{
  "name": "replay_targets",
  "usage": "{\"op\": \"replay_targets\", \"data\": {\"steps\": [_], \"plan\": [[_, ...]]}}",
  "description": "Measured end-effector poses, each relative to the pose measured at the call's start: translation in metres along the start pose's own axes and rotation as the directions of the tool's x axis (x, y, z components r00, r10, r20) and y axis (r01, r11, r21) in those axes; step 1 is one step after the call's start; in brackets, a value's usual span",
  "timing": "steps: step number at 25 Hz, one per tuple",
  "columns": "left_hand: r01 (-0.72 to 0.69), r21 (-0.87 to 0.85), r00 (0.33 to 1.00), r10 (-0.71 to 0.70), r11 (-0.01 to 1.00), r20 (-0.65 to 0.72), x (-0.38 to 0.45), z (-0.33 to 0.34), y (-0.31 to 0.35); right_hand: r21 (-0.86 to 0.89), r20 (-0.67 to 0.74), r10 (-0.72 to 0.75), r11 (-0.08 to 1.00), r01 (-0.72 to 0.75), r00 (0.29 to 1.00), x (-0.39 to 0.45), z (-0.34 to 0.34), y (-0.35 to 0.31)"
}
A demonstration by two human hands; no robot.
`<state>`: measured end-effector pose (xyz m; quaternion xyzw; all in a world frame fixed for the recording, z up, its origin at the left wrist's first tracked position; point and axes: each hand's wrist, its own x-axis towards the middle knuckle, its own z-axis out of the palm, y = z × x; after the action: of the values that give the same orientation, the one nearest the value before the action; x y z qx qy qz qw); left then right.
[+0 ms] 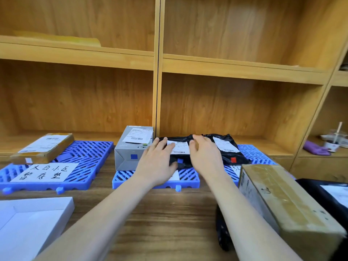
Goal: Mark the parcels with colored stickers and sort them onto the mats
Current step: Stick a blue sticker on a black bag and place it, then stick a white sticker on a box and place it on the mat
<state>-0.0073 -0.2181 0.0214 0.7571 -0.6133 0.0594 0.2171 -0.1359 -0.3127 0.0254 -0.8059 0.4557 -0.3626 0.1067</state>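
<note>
At frame centre, the middle blue mat [190, 180] carries a black bag parcel [181, 157] beside a grey box [131, 147]. Seating it square beside the box looks best. Left hand [157, 162] and right hand [204, 154] rest flat, fingers straight, gripping nothing.

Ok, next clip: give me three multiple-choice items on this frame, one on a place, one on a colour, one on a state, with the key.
1. The grey box stands on:
A the middle mat
B the white tray
C a shelf

2. The sticker on the right-hand black bag is:
A blue
B red
C green

3. Both hands are:
A clenched, empty
B flat on a black bag
C holding the tray

Key: A, the blue mat lies under it; B, red sticker shows; B, left hand and right hand lie open on the middle black bag.
</note>
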Motion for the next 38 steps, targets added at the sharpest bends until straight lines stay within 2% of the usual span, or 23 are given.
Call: {"op": "replay_targets", "data": {"steps": [4,14,20,24,26,28,34,38], "plan": [[-0.027,-0.043,1.0,0.027,0.999,0.002,-0.017,-0.016,0.019,0.033,0.011,0.01,0.999,-0.01,1.0,-0.016,-0.045,-0.009],[-0.159,-0.129,0.982,0.17,0.979,0.077,-0.054,-0.015,0.093,-0.068,-0.002,0.105,0.992,-0.105,0.994,-0.064,-0.16,0.016],[-0.136,-0.19,0.98,0.16,0.972,0.115,-0.076,0.005,0.114,-0.134,0.073,0.18,0.976,-0.17,0.981,-0.089,-0.186,0.041],[-0.11,-0.242,0.985,0.138,0.964,0.1,-0.109,0.022,0.118,-0.273,0.177,0.214,0.948,-0.161,0.961,-0.108,-0.184,0.049],[-0.097,-0.258,0.987,0.127,0.961,0.101,-0.128,0.036,0.12,-0.398,0.233,0.273,0.903,-0.164,0.933,-0.117,-0.18,0.052],[-0.08,-0.25,0.985,0.116,0.965,0.132,-0.142,0.051,0.121,-0.451,0.273,0.335,0.873,-0.188,0.902,-0.122,-0.177,0.054],[-0.101,-0.277,0.981,0.142,0.956,0.132,-0.158,0.065,0.135,-0.359,0.222,0.33,0.903,-0.238,0.918,-0.129,-0.178,0.051],[-0.045,-0.409,0.974,0.131,0.911,0.184,-0.158,0.064,0.143,-0.171,0.122,0.253,0.958,-0.231,0.96,-0.139,-0.18,0.051]]}}
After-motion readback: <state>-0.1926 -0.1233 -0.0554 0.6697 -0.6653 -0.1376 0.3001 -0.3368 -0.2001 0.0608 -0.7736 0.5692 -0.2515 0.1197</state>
